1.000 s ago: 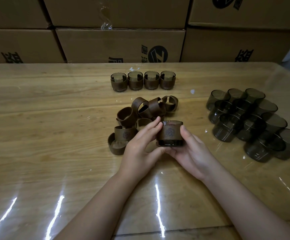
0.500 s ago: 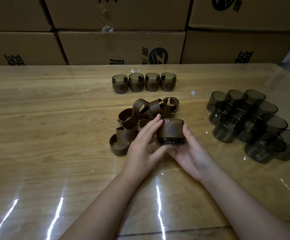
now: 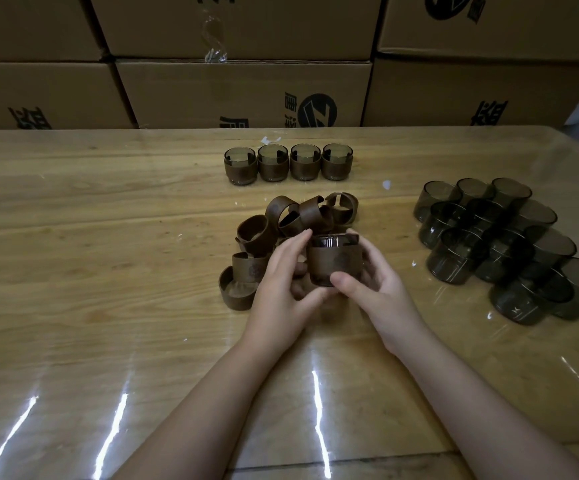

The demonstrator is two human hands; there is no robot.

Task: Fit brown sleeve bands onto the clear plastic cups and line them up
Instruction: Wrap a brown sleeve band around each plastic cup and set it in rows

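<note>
- Left hand point(image 3: 281, 271) and right hand point(image 3: 374, 282) both grip one banded cup point(image 3: 333, 259) above the desk point(image 3: 108, 271).
- Four sleeved cups point(image 3: 288, 163) stand in a row behind the loose bands point(image 3: 295, 220).

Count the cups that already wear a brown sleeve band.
5: four in a row at the table's far middle, and one cup held in both hands, left hand and right hand.

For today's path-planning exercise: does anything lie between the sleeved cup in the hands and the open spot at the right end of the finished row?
Yes. The pile of loose brown sleeve bands lies between the held cup and the row of four sleeved cups.
</note>
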